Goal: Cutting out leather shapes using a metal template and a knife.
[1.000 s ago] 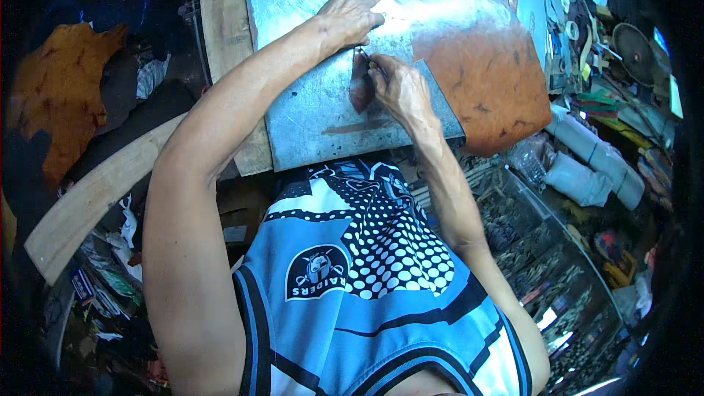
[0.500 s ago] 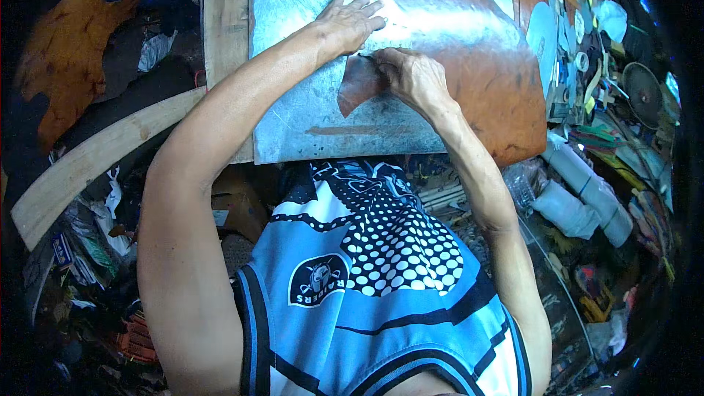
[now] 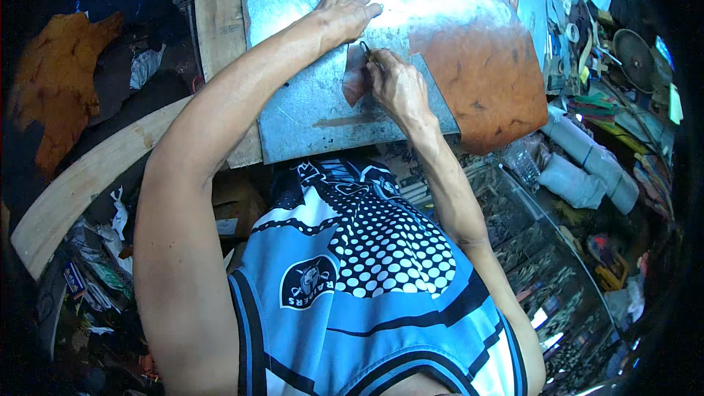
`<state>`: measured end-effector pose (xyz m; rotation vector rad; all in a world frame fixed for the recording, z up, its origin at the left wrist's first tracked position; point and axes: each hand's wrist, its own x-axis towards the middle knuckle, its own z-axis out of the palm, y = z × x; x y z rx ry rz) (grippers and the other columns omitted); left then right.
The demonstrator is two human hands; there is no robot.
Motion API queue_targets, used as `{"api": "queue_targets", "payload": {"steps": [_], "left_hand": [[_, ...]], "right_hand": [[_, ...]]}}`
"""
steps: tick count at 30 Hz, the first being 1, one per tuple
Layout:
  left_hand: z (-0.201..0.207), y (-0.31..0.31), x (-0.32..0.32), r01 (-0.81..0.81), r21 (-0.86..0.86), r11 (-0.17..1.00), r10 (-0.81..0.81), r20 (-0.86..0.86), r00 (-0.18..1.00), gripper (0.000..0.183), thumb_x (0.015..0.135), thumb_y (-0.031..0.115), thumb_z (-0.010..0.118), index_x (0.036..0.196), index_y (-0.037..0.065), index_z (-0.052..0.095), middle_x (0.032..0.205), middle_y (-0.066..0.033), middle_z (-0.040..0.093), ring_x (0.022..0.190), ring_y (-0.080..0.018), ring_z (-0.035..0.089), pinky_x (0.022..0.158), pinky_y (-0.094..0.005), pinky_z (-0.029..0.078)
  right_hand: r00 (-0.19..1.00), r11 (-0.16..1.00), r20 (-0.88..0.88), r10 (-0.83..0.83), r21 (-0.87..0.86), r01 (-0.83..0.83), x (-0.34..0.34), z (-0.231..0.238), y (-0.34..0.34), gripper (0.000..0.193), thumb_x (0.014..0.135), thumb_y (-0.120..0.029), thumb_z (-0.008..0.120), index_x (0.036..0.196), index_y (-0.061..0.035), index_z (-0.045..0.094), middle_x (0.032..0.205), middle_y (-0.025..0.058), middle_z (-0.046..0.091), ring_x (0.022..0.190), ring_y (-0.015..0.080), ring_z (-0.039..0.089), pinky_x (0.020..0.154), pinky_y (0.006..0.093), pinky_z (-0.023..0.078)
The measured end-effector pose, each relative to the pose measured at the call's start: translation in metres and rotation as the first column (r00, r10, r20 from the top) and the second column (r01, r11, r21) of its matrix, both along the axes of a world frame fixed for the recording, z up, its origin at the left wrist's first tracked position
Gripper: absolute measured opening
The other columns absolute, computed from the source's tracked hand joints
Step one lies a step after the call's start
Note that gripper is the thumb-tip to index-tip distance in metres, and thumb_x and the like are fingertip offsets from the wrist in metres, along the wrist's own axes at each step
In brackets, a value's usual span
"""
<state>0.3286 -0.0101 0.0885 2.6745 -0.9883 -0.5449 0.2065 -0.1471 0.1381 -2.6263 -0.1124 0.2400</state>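
Observation:
A large brown leather sheet (image 3: 480, 77) lies on a metal-topped work surface (image 3: 293, 121), its upper part washed out by glare. My left hand (image 3: 346, 15) rests flat with fingers spread at the leather's upper left edge. Closed around a small dark tool with a curved tip (image 3: 364, 48) is my right hand (image 3: 400, 86), just below the left. The tool's handle is mostly hidden in the fist, so its exact kind does not show. Beside these fingers lies a small brown leather piece (image 3: 355, 77), partly covered by the right hand.
A wooden board (image 3: 220, 22) borders the metal on the left, and a curved plank (image 3: 95, 176) runs below it. Another brown hide (image 3: 62, 88) lies far left. Tools and scraps crowd the right, with a round dark disc (image 3: 632, 59) and wrapped rolls (image 3: 587, 161).
My right hand has drawn slightly left, and the tool's curved tip now shows. Bare metal now appears between that hand and the large leather. The left hand stays flat; the whole view has shifted.

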Motion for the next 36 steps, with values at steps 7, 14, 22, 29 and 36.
{"api": "queue_targets", "payload": {"steps": [7,14,22,29,36], "left_hand": [[0.001,-0.002,-0.001,-0.023,0.012,1.000,0.023,0.007,1.000,0.061,0.084,0.016,0.070,0.140,0.021,0.047,0.158,-0.0055,0.027,0.146,-0.0266,0.023,0.113,-0.0630,0.023],[-0.001,-0.002,-0.002,-0.044,0.023,0.999,0.044,0.029,0.999,0.057,0.085,0.014,0.068,0.138,0.022,0.048,0.158,-0.0041,0.027,0.146,-0.0266,0.024,0.114,-0.0622,0.024],[0.005,-0.002,-0.002,-0.046,0.076,0.996,0.042,0.053,0.998,0.059,0.083,0.016,0.071,0.138,0.023,0.048,0.158,-0.0014,0.028,0.145,-0.0242,0.027,0.113,-0.0597,0.027],[0.010,-0.003,-0.005,-0.054,0.099,0.994,0.050,0.040,0.998,0.064,0.082,0.016,0.072,0.140,0.022,0.047,0.158,0.0004,0.027,0.145,-0.0218,0.027,0.114,-0.0564,0.027],[0.037,-0.025,-0.008,-0.080,0.213,0.974,0.089,-0.036,0.995,0.066,0.079,0.029,0.077,0.137,0.017,0.049,0.157,-0.0049,0.030,0.144,-0.0250,0.028,0.113,-0.0553,0.029]], "right_hand": [[1.000,1.000,-0.003,-0.008,0.023,0.008,-0.008,0.002,-0.003,0.018,0.090,-0.017,0.057,0.099,-0.0035,0.065,0.099,0.0200,0.067,0.081,0.0429,0.065,0.071,0.0507,0.053],[0.999,0.999,-0.029,0.040,0.029,-0.039,-0.012,0.005,-0.017,0.020,0.088,-0.016,0.058,0.100,-0.0023,0.066,0.105,0.0206,0.067,0.085,0.0420,0.066,0.074,0.0477,0.054],[0.984,0.990,-0.112,0.140,0.048,-0.135,0.000,0.013,-0.037,0.022,0.087,-0.017,0.059,0.105,-0.0061,0.067,0.111,0.0180,0.068,0.088,0.0399,0.067,0.076,0.0463,0.055],[0.951,0.965,-0.163,0.263,0.048,-0.259,0.016,0.023,-0.053,0.021,0.087,-0.017,0.059,0.106,-0.0109,0.066,0.092,0.0168,0.070,0.082,0.0393,0.067,0.072,0.0485,0.054],[0.905,0.922,-0.177,0.386,0.041,-0.385,0.026,0.012,-0.066,0.018,0.087,-0.015,0.058,0.103,-0.0107,0.064,0.089,0.0179,0.070,0.080,0.0395,0.066,0.069,0.0491,0.053]]}}
